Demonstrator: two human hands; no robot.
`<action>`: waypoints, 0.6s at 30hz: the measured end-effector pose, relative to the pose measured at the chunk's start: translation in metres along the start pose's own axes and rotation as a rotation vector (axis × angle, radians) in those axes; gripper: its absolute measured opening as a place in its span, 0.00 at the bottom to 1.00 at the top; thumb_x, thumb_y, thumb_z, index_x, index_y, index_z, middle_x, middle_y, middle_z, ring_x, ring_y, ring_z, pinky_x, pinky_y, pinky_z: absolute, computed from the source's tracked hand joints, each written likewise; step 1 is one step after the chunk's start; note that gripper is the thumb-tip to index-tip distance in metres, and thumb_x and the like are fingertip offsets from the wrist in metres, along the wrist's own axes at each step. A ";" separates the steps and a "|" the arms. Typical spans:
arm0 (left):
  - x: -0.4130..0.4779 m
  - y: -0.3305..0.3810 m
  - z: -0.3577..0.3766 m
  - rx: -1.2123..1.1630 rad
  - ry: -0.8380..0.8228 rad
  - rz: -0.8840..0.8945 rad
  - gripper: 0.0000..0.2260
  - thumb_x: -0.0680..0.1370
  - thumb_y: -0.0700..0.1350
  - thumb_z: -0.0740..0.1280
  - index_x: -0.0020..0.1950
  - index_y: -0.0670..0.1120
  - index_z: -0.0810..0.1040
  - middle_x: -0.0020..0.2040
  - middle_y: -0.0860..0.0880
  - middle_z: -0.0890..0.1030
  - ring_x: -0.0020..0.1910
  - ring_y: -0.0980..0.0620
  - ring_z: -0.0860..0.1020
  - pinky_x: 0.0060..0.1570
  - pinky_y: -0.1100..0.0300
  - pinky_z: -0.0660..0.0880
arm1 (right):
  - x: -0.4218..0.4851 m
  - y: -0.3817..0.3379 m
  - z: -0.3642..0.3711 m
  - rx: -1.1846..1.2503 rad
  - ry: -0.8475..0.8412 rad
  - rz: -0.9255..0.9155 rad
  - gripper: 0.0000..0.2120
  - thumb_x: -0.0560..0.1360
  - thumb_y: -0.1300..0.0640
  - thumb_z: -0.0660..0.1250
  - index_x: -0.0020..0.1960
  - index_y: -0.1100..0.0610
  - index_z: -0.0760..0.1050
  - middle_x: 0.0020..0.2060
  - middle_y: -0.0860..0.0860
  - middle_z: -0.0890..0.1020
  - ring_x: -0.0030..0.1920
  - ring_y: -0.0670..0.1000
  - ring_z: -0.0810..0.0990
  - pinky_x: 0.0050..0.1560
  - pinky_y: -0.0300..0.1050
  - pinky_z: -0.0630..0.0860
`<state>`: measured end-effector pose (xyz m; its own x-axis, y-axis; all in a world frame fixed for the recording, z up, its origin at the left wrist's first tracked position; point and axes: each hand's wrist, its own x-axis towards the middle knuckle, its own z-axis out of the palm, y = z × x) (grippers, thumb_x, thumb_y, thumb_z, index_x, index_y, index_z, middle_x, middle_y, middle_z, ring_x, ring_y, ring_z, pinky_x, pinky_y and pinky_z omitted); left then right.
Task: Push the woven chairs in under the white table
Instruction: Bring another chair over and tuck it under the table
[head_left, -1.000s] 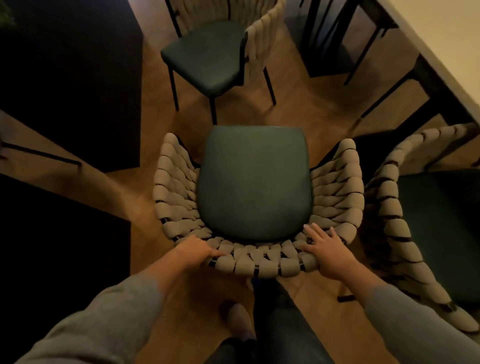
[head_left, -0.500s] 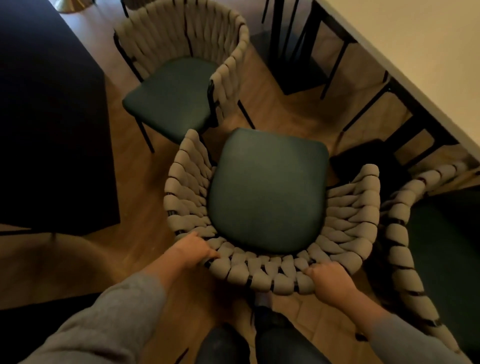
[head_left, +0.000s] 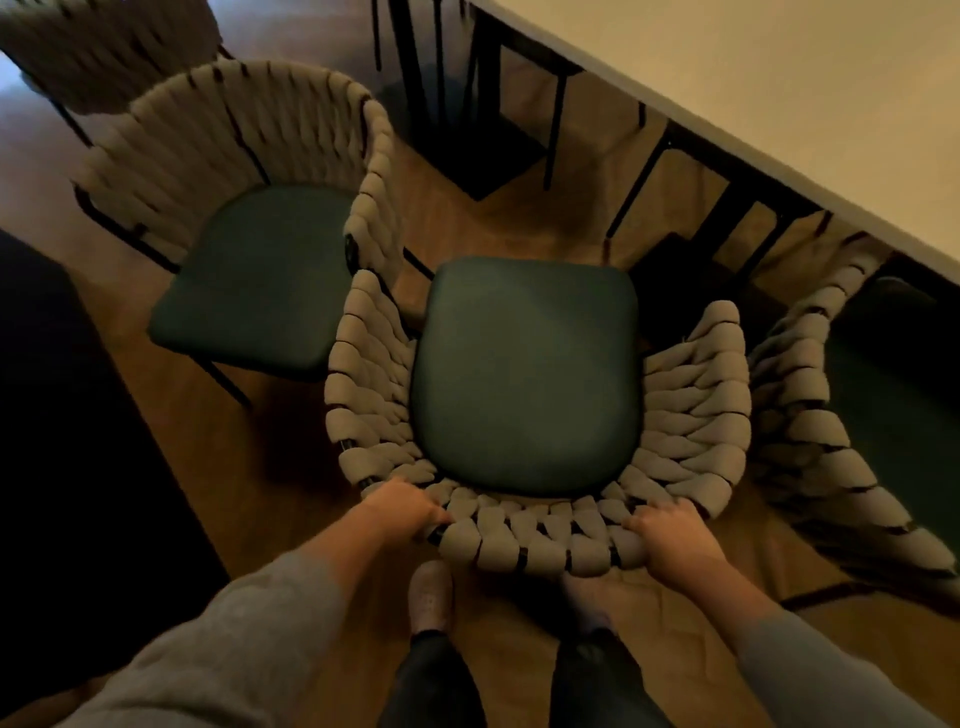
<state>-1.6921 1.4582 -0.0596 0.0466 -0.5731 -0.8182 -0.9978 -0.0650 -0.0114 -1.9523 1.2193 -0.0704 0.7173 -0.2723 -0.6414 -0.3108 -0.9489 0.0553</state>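
table (head_left: 779, 78): white top, diagonal across the upper right, well ahead of both sets of fingers.
floor (head_left: 519, 223): wood; a bare strip lies between the seat front and the table edge.
dark block (head_left: 62, 415): far left of the left fingers, too dark to identify.
chair (head_left: 524, 374): green seat, woven back and arms. The back rim is under the fingers and the seat runs forward from them. The seat front stops short of the table edge, so it is not under.
left chair (head_left: 249, 270): ahead-left of the left fingers, turned at an angle. Its arm is tight against the chair's left arm; can't tell if they touch.
right chair (head_left: 810, 415): just right of the right fingers, beside the chair's right arm. Its far end reaches the table edge.
frame (head_left: 727, 208): black bars under the top, straight ahead of the seat front.
left hand (head_left: 400, 506): fingers curled over the rim's left end, gripping.
right hand (head_left: 670, 530): fingers curled over the rim's right end, gripping.
shoe (head_left: 430, 597): on the floor, just behind the rim.
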 end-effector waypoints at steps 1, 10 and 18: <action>-0.001 -0.008 0.000 0.014 -0.002 0.012 0.23 0.80 0.43 0.62 0.74 0.55 0.64 0.68 0.47 0.73 0.63 0.44 0.74 0.66 0.44 0.67 | 0.001 -0.008 -0.002 0.013 -0.011 0.027 0.18 0.77 0.56 0.61 0.65 0.45 0.72 0.60 0.47 0.76 0.62 0.52 0.72 0.61 0.49 0.65; -0.009 -0.059 -0.001 0.186 0.003 0.140 0.16 0.81 0.42 0.60 0.69 0.50 0.70 0.61 0.45 0.76 0.59 0.44 0.76 0.60 0.47 0.70 | -0.015 -0.084 0.001 0.146 -0.014 0.239 0.21 0.77 0.55 0.61 0.68 0.43 0.68 0.60 0.46 0.77 0.64 0.52 0.70 0.60 0.49 0.66; 0.025 -0.111 -0.038 0.249 -0.004 0.188 0.22 0.80 0.41 0.61 0.73 0.52 0.66 0.67 0.46 0.73 0.64 0.43 0.73 0.64 0.41 0.68 | 0.021 -0.073 -0.027 0.226 -0.018 0.295 0.19 0.78 0.55 0.61 0.67 0.43 0.70 0.58 0.46 0.78 0.61 0.52 0.72 0.59 0.49 0.66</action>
<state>-1.5787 1.4200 -0.0569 -0.1399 -0.5529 -0.8214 -0.9696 0.2446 0.0004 -1.8978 1.2784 -0.0667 0.5657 -0.5245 -0.6364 -0.6341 -0.7700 0.0710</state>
